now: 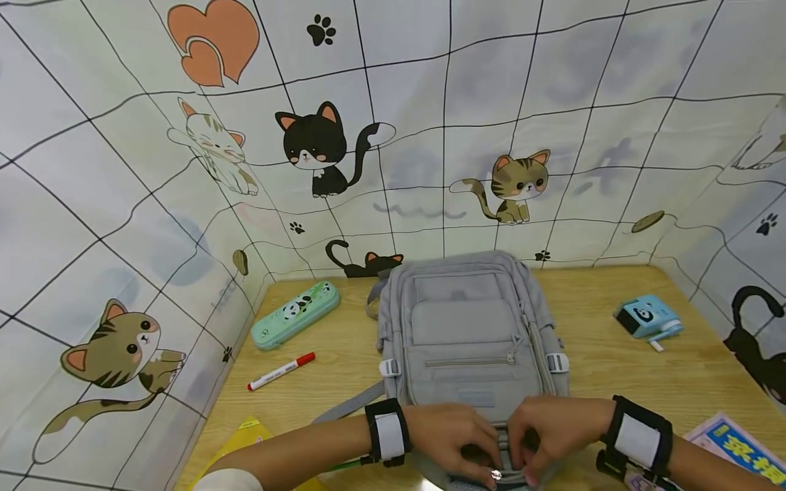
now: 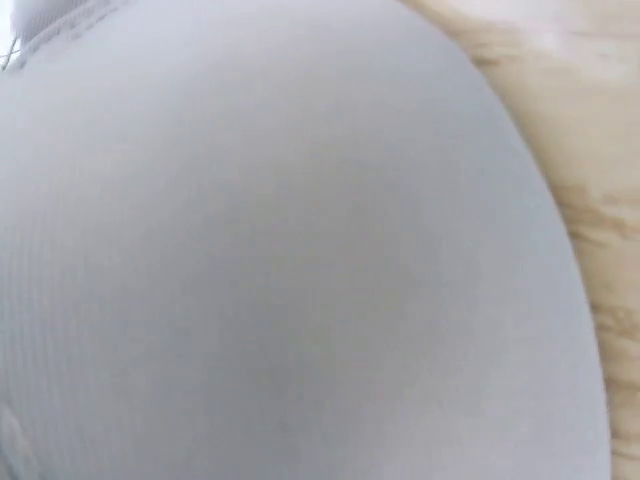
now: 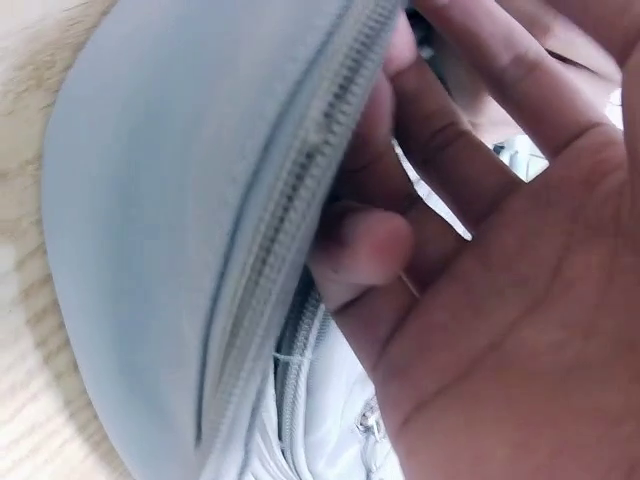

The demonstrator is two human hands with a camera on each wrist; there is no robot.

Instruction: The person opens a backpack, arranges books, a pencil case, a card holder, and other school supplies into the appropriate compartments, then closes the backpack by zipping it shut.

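1. Head view: look for the bag (image 1: 463, 320) beneath and beyond the grip, flat on the table (image 1: 592, 307).
2. Pinching the bag's near edge with left hand (image 1: 454, 436) and right hand (image 1: 559, 428), fingers curled, close together.
3. Right wrist view: gripping right beside the zip (image 3: 285, 200). Could nip skin or cloth in the teeth if drawn with the edge bunched.
4. Could foul on an apparent loose thread (image 3: 293, 357), below the grip in that view.
5. Could slip off the pull (image 1: 496, 474), small and shiny, at the left fingertips; cannot tell whether pinched or merely touched.
6. Could drag the bag nearer if tugged unbraced, trailing the strap (image 1: 353, 404) left of the grip, probably missing the pen (image 1: 282, 372) farther out.
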